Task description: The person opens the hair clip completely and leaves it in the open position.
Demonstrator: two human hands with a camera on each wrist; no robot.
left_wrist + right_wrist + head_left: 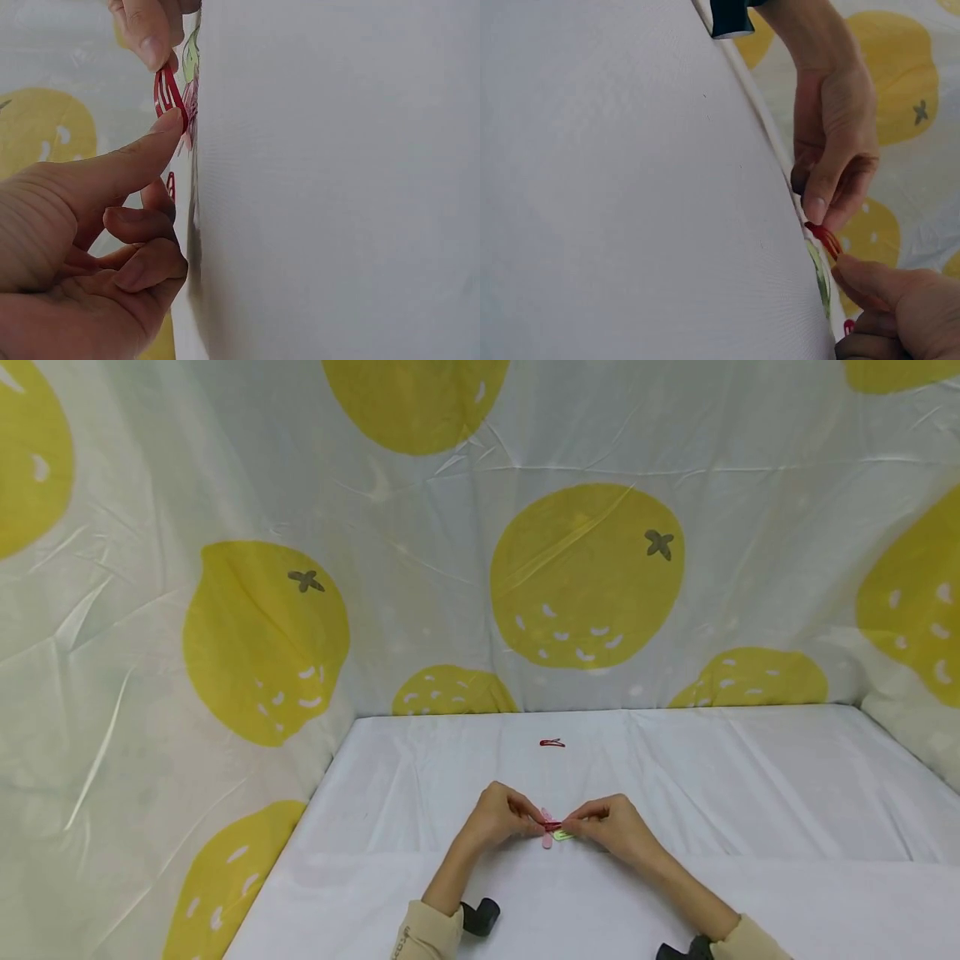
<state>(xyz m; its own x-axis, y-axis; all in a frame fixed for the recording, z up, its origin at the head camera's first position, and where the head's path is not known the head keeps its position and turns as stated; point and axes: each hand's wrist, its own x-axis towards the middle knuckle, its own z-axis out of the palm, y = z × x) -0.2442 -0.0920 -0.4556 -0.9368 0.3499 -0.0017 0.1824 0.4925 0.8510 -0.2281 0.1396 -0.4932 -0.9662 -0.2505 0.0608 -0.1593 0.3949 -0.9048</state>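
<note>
Between my two hands is a red snap hair clip (553,827), a little above the table. My left hand (504,815) pinches one end with thumb and fingertip, and my right hand (615,828) pinches the other. In the left wrist view the red hair clip (160,96) shows its narrow slots. Pink hair clips (547,842) and a yellow-green hair clip (562,836) lie just beneath and are partly hidden by the hands. The right wrist view shows the yellow-green clip (819,279) beside the held one.
A second red hair clip (552,742) lies farther back on the white-covered table (750,777). Behind and to the sides hangs a pale cloth (420,568) printed with yellow fruit. Dark wrist mounts (482,917) sit by the sleeves.
</note>
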